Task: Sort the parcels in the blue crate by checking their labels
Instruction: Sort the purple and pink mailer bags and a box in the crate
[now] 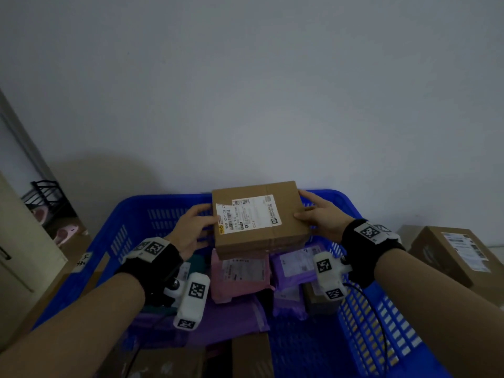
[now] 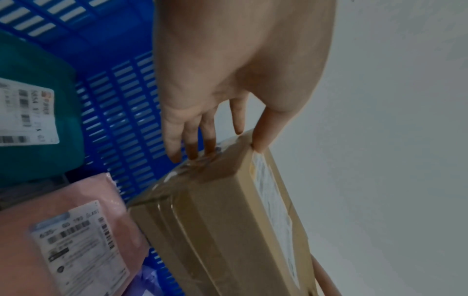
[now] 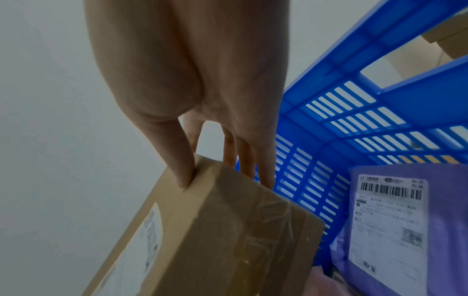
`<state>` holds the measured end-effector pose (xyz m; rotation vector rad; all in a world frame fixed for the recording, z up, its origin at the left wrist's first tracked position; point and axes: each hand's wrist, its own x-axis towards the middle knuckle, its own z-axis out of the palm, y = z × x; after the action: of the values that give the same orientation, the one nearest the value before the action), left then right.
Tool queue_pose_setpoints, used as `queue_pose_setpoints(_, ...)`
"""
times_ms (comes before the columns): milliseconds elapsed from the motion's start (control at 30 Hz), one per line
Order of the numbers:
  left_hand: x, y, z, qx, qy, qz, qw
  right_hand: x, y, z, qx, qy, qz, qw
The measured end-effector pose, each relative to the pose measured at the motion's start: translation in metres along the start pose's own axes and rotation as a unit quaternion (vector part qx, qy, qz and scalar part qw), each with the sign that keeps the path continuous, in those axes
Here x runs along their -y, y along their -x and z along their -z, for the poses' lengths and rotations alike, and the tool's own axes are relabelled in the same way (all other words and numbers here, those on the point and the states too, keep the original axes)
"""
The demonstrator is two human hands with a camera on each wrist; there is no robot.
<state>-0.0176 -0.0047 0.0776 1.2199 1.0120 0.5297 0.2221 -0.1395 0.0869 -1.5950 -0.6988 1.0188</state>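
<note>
The left hand (image 1: 191, 227) and the right hand (image 1: 321, 216) clamp the cardboard parcel (image 1: 259, 216) between them, thumbs on its labelled top, above the blue crate (image 1: 381, 317).

Brown box (image 1: 259, 216), blue slotted crate (image 1: 131, 225), pink parcel (image 1: 240, 279).
</note>
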Motion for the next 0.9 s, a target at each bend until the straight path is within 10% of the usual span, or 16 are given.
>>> queue_pose_setpoints(467,0.021,-0.011,-0.031,0.141,-0.056,0.048,0.987,-0.01,0.029,0.042,0.013,0.186,-0.127,0.974)
queue_pose_setpoints(900,0.11,-0.03,-0.084,0.31,-0.222,0.198,0.903,-0.049,0.029,0.052,0.062,0.327,-0.33,0.883)
